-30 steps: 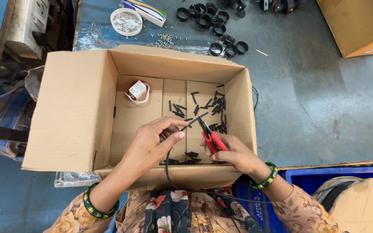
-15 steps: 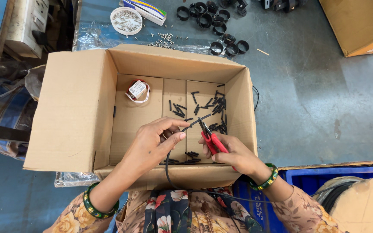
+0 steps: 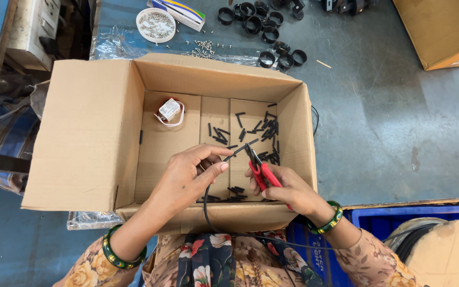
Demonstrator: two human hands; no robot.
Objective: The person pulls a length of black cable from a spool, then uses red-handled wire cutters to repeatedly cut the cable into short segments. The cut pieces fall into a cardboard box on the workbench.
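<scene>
Left hand (image 3: 187, 178) fingers pinching black tubing (image 3: 224, 159) — right hand (image 3: 288, 188) fingers around red cutters (image 3: 261, 172) — over cardboard box (image 3: 91, 133).

The scene is lit evenly and brightly by soft overhead light. Only faint, diffuse shadows are cast inside the cardboard box (image 3: 102, 138) and under the left hand (image 3: 187, 178). A mild sheen is seen on the grey table (image 3: 399, 122) and on the crumpled plastic sheet (image 3: 112, 45). Focus is kept sharp throughout; slight wide-angle stretching is noticed at the edges
</scene>
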